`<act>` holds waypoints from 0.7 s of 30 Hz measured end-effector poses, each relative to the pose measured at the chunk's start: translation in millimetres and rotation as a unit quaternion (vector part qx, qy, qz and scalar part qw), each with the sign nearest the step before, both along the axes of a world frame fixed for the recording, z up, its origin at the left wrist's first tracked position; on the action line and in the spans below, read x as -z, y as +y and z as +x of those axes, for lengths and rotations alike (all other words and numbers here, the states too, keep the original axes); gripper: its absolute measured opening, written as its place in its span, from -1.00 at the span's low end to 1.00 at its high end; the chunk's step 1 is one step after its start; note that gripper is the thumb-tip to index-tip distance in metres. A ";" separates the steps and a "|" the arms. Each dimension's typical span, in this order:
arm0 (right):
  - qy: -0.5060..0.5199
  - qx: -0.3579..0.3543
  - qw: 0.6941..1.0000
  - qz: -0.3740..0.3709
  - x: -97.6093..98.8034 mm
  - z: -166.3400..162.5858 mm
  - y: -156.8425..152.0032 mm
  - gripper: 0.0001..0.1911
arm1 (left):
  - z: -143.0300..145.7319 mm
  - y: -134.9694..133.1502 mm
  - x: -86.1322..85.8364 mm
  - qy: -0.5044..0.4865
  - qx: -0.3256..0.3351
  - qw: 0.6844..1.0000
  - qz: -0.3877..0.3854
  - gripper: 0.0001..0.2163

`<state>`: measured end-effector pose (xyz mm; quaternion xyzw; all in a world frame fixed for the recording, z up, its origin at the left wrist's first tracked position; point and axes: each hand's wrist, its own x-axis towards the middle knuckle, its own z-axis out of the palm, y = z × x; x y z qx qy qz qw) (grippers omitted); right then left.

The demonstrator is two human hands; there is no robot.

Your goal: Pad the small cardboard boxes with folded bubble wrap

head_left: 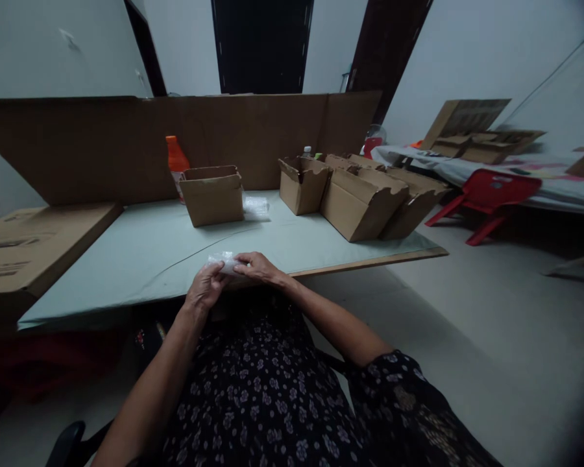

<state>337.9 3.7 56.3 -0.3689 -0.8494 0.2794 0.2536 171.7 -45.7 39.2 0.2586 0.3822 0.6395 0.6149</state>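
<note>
A small piece of clear bubble wrap [227, 262] is stretched between my two hands at the table's front edge. My left hand [207, 284] pinches its left end, thumb on top. At the other end, my right hand [254, 266] grips the wrap between thumb and fingers. Whether anything lies inside the wrap, I cannot make out. Beyond my hands, more bubble wrap [256, 207] lies flat on the table, beside an open cardboard box [213, 198] whose contents are hidden.
Several open cardboard boxes [353, 201] stand at the table's right. An orange-capped bottle [176, 159] is behind the left box. A tall cardboard panel [233, 126] borders the back. A large flat carton [34, 243] lies left; a red chair [496, 191] stands right.
</note>
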 end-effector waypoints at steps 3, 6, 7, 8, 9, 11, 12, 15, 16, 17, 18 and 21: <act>0.018 -0.022 0.999 -0.019 -10.1 2.3 11.1 -0.76 | -0.5 7.1 -4.7 -0.007 -0.003 1.000 0.010 -0.72; 0.050 -0.005 0.998 -0.026 -21.7 1.9 27.3 -0.69 | -1.1 19.5 -11.3 0.004 -0.011 1.000 0.015 -0.69; 0.061 0.005 0.998 -0.026 -25.0 0.9 33.2 -0.61 | -1.2 24.0 -13.9 0.010 -0.014 1.000 0.017 -0.69; 0.074 0.012 0.997 -0.032 -27.6 -0.6 38.9 -0.51 | -1.2 28.3 -16.5 0.017 -0.017 1.000 0.019 -0.68; 0.088 0.013 0.995 -0.049 -29.2 -2.4 44.1 -0.41 | -1.3 32.2 -19.2 0.025 -0.018 0.999 0.023 -0.68; 0.125 -0.011 0.986 -0.108 -29.2 -7.0 52.6 -0.32 | -2.2 38.6 -24.5 0.044 -0.018 0.998 0.029 -0.65; 0.144 -0.028 0.979 -0.140 -27.8 -9.4 55.7 -0.33 | -3.3 41.1 -27.0 0.054 -0.018 0.998 0.031 -0.62; 0.174 -0.059 0.964 -0.190 -21.0 -15.2 62.1 -0.44 | -10.2 48.1 -32.7 0.082 -0.029 0.996 0.035 -0.56; 0.176 -0.061 0.963 -0.194 -19.0 -16.3 63.9 -0.45 | -13.3 50.7 -33.6 0.092 -0.036 0.994 0.035 -0.54; 0.174 -0.061 0.963 -0.197 -17.6 -17.1 65.8 -0.46 | -16.2 53.6 -33.9 0.102 -0.046 0.993 0.035 -0.52; 0.173 -0.063 0.962 -0.202 -16.9 -17.5 67.9 -0.46 | -18.8 56.8 -33.5 0.113 -0.056 0.991 0.035 -0.51; 0.172 -0.070 0.959 -0.212 -18.3 -17.9 75.0 -0.45 | -22.8 67.3 -28.8 0.149 -0.088 0.984 0.038 -0.49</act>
